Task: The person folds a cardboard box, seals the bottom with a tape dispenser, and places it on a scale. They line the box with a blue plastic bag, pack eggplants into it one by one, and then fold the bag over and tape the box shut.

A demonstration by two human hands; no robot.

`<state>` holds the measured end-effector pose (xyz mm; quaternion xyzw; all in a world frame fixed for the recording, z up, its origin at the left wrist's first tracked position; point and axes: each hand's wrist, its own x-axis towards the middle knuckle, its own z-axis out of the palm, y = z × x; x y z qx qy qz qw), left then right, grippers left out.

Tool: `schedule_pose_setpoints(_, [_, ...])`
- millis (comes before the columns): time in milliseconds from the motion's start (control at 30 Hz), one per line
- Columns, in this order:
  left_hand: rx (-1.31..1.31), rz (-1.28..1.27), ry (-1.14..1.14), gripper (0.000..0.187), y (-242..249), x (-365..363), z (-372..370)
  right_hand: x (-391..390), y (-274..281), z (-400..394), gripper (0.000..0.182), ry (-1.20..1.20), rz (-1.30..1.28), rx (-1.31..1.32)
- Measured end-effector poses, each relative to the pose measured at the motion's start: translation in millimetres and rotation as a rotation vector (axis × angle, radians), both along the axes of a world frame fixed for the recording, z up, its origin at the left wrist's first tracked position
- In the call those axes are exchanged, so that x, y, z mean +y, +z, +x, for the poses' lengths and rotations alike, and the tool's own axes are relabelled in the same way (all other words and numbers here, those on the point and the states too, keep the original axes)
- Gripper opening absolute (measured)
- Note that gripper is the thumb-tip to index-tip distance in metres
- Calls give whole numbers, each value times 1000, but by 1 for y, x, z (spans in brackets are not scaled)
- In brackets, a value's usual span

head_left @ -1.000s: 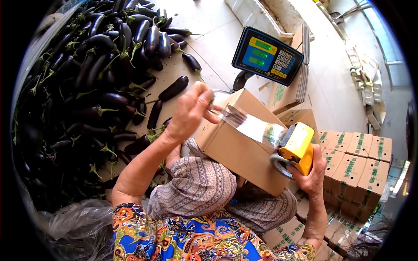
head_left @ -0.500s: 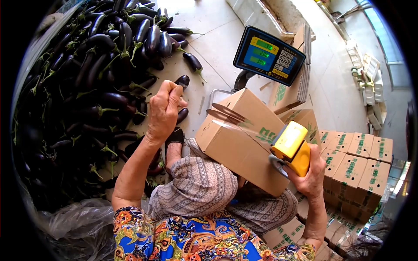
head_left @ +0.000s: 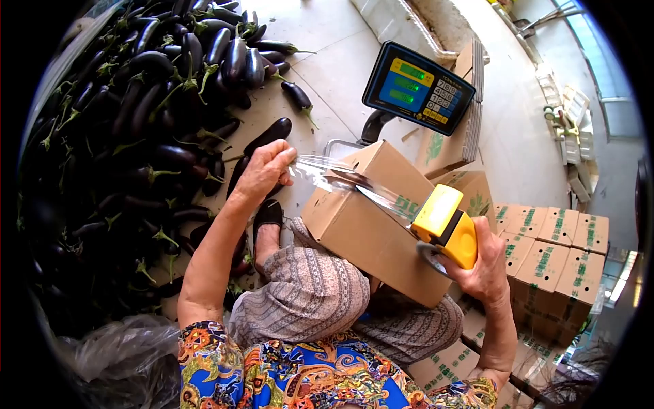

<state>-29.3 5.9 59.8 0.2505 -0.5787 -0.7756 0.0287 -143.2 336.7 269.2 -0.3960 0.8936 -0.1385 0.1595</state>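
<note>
A brown cardboard box (head_left: 371, 238) stands tilted in front of my knees. My left hand (head_left: 270, 165) is closed in a pinch on the end of clear tape (head_left: 320, 170), beyond the box's left side. The strip stretches across the top of the box to a yellow tape dispenser (head_left: 446, 221), which my right hand (head_left: 485, 262) grips at the box's right end. Behind the box, a scale display (head_left: 419, 88) shows green digits.
A large heap of eggplants (head_left: 136, 157) lies at the left, with single ones near my left hand. Crumpled plastic film (head_left: 122, 351) lies at the lower left. Stacked boxes (head_left: 548, 269) stand at the right, and folded cardboard (head_left: 470, 102) leans behind the display.
My left hand has moved slightly right and down, and the tape from it now shows clearly. The dispenser and my right hand have shifted slightly left.
</note>
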Motion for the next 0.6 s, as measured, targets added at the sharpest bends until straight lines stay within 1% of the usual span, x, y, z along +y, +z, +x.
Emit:
schedule_pose_setpoints(67, [20, 28, 46, 20, 4, -1, 2, 4, -3, 1, 55, -1, -11, 7])
schedule_pose_setpoints(167, [-5, -39, 9, 20, 2, -3, 2, 5, -6, 2, 55, -5, -24, 18])
schedule_pose_setpoints(267, [14, -46, 63, 21, 2, 2, -2, 5, -6, 3, 54, -12, -38, 26])
schedule_pose_setpoints(367, [67, -48, 101, 22, 16, 2, 1, 10, -5, 7, 54, -23, -49, 59])
schedule_pose_setpoints(500, [39, -67, 29, 23, 6, 3, -2, 12, -8, 8, 56, -43, -56, 47])
schedule_pose_setpoints(600, [47, -43, 38, 22, -8, 7, -5, 9, -6, 7, 56, -38, -31, 46])
